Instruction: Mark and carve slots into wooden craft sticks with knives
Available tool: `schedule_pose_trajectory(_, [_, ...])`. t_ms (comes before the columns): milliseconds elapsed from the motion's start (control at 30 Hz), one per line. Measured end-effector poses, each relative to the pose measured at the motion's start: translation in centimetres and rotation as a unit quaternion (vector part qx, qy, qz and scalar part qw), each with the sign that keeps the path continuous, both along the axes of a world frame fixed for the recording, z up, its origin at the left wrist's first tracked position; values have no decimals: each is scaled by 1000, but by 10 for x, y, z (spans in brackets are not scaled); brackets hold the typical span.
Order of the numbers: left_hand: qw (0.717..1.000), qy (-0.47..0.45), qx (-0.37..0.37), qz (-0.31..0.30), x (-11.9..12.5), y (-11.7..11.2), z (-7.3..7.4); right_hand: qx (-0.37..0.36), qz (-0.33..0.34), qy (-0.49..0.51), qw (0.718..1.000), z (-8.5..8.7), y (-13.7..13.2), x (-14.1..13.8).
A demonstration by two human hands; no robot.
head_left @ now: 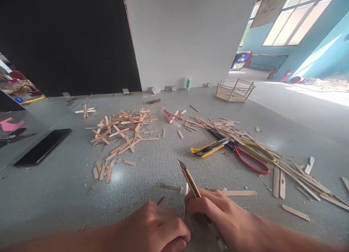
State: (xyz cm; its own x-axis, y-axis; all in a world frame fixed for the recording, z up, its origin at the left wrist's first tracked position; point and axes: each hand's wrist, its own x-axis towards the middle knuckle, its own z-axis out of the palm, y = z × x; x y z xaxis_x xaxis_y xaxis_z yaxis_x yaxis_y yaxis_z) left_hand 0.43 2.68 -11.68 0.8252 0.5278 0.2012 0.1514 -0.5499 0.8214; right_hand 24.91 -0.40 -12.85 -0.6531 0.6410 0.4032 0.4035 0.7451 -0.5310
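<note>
My right hand (218,212) is closed round a slim utility knife (189,181) whose blade points up and away from me. My left hand (156,226) is curled shut just left of it, fingers pressed down on something thin on the grey tabletop (68,194); what it pins is hidden. A thin wooden sliver (185,201) stands between the two hands. A loose popsicle stick (240,193) lies just beyond my right hand.
A heap of crossed popsicle sticks (122,130) lies centre left, more sticks and offcuts (300,175) at right. A yellow box cutter (208,148), red-and-yellow scissors (251,155), a black phone (43,146) and a stick-built basket (235,91) are on the table.
</note>
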Motion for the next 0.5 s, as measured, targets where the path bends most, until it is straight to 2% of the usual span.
schedule_pose_trajectory(67, [996, 18, 67, -50, -1, 1, -1, -13, 7, 0, 1000, -1, 0, 0])
schedule_pose_trajectory(133, [992, 28, 106, -62, -1, 2, -1, -18, 8, 1, 1000, -1, 0, 0])
schedule_pose_trajectory(500, [988, 61, 109, -89, -1, 2, -1, -14, 12, 4, 1000, -4, 0, 0])
